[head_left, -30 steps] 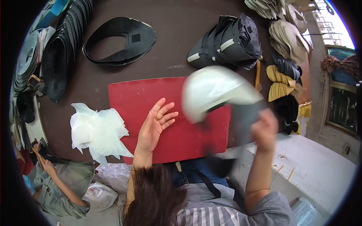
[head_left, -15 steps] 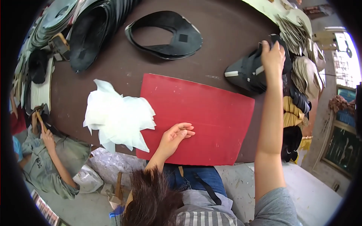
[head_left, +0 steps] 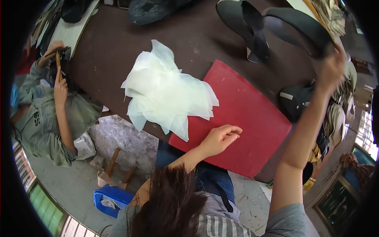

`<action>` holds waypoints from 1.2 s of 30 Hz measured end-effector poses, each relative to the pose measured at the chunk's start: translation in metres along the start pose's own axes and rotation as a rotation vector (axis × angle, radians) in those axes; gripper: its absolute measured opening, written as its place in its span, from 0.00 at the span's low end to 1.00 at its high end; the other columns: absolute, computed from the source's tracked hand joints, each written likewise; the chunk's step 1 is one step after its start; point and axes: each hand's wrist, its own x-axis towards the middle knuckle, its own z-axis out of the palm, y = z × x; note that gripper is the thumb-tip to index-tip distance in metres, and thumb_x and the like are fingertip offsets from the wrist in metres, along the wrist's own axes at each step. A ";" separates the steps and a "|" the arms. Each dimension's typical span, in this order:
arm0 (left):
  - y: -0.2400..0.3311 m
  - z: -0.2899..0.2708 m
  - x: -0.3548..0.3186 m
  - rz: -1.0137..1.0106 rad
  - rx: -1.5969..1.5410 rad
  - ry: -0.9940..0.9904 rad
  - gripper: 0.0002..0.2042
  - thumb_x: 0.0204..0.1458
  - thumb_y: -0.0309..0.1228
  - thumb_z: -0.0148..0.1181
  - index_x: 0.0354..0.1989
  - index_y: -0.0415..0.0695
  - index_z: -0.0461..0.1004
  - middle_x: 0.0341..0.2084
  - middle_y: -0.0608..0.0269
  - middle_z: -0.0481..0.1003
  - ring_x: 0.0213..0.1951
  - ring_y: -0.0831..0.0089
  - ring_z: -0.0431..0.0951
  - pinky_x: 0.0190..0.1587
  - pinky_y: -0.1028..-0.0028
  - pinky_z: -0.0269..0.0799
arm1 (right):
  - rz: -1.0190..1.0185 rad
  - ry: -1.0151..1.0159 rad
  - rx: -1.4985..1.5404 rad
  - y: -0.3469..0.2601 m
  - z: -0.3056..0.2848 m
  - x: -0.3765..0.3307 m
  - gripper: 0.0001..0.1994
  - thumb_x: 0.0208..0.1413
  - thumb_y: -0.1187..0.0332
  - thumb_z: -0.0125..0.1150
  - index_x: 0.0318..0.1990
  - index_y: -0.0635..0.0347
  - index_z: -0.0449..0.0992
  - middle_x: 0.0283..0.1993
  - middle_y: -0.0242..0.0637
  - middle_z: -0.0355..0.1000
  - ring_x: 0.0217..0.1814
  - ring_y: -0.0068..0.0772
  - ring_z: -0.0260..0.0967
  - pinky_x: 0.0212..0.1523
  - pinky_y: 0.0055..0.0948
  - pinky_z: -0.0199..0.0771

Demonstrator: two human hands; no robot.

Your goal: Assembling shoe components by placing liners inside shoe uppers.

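Note:
My right hand [head_left: 331, 71], blurred by motion, grips the end of a black curved shoe-upper piece [head_left: 298, 25] and holds it above the right side of the table. Below that hand lies a stack of black upper pieces [head_left: 292, 100] with a white strip on top. Another black ring-shaped upper piece [head_left: 252, 27] lies at the far side, close to the held one. My left hand [head_left: 222, 140] hovers over or rests on a red board [head_left: 248, 114], its fingers loosely bent, nothing seen in them. Beside it, a pile of thin white shaped sheets [head_left: 166, 87] overlaps the board.
At the left a co-worker's hands [head_left: 59, 81] hold a wooden-handled tool. More stacked pale pieces [head_left: 335, 122] line the table's right edge. A black piece [head_left: 154, 10] lies at the far edge. On the floor stands a blue bin [head_left: 112, 199] near a plastic bag of scraps [head_left: 122, 134].
My right hand has moved from the black stack up and to the right, now with a black upper piece lifted in it. The whole view has turned; my left hand stays over the red board.

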 end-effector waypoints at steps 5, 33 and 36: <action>0.026 -0.035 -0.076 0.221 0.261 0.147 0.10 0.51 0.22 0.56 0.42 0.39 0.76 0.37 0.60 0.78 0.32 0.74 0.76 0.34 0.81 0.69 | -0.031 -0.622 0.139 0.010 -0.096 0.005 0.15 0.53 0.74 0.43 0.41 0.61 0.78 0.35 0.32 0.75 0.32 0.25 0.66 0.36 0.19 0.64; 0.099 -0.239 -0.079 0.541 1.282 0.957 0.15 0.46 0.25 0.59 0.44 0.43 0.73 0.52 0.58 0.69 0.50 0.61 0.70 0.51 0.64 0.67 | 0.940 -0.800 0.852 -0.193 -0.028 -0.246 0.09 0.53 0.74 0.60 0.40 0.70 0.77 0.34 0.36 0.75 0.32 0.23 0.68 0.34 0.19 0.74; 0.090 -0.174 -0.073 0.723 1.221 0.625 0.19 0.45 0.24 0.63 0.49 0.45 0.73 0.49 0.59 0.72 0.47 0.64 0.73 0.49 0.69 0.69 | 0.945 -0.884 0.853 -0.188 -0.026 -0.234 0.08 0.53 0.75 0.61 0.40 0.69 0.77 0.34 0.36 0.75 0.33 0.24 0.69 0.36 0.19 0.74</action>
